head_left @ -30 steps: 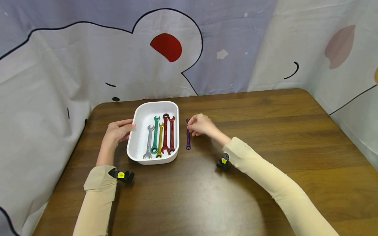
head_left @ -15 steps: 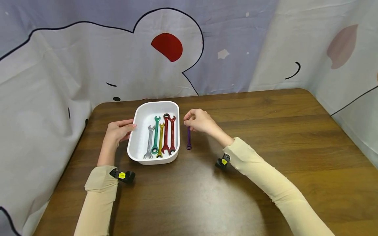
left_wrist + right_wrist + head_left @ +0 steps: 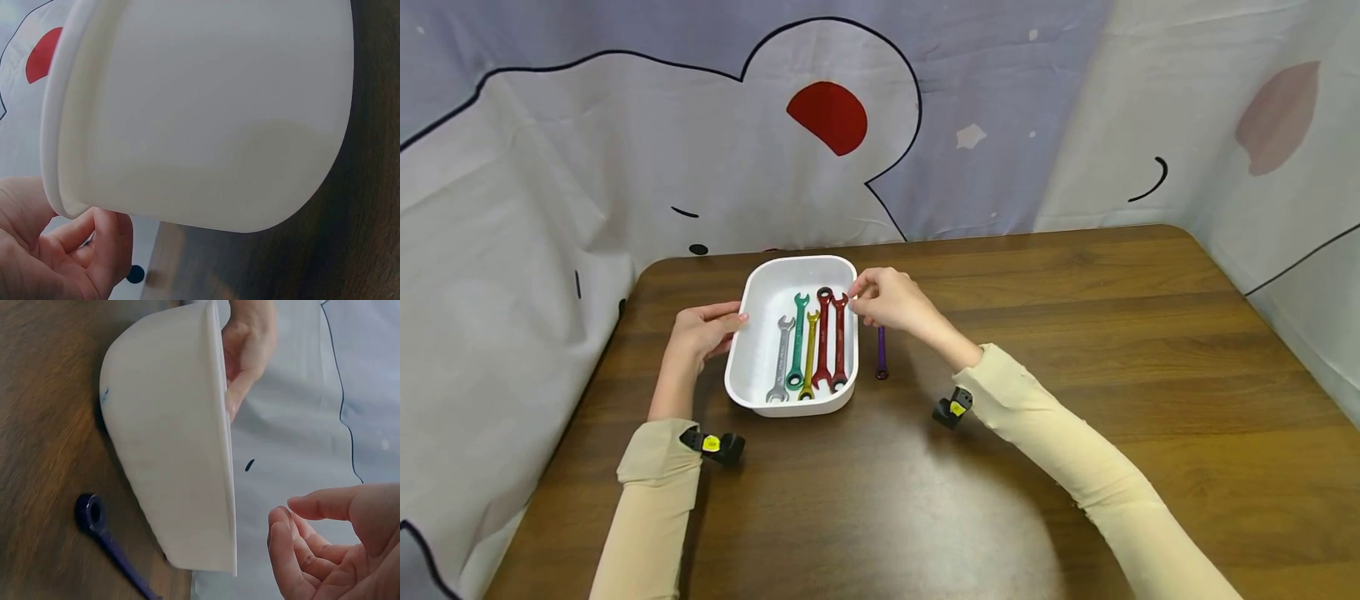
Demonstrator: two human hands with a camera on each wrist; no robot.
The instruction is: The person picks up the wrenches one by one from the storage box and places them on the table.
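Note:
A white plastic tub (image 3: 741, 375) holds several combination wrenches side by side: a silver wrench (image 3: 782, 358), a green wrench (image 3: 798, 342), a yellow wrench (image 3: 809, 357) and two red wrenches (image 3: 822, 342). My left hand (image 3: 700, 332) grips the tub's left rim, thumb over the edge and fingers below it, as the left wrist view also shows. My right hand (image 3: 891, 300) hovers at the right rim with loosely bent fingers and nothing between thumb and forefinger (image 3: 315, 537). Beneath it a purple wrench (image 3: 882, 354) lies on the table, its upper end hidden by the hand.
The brown wooden table (image 3: 1075, 350) extends right and toward the front. A printed curtain (image 3: 985, 100) hangs behind its back edge. Each sleeve cuff carries a black wrist camera (image 3: 722, 447).
My right hand has come off the purple wrench, rising and moving left to the tub's right rim. The wrench stays on the table. My left hand keeps its hold on the tub.

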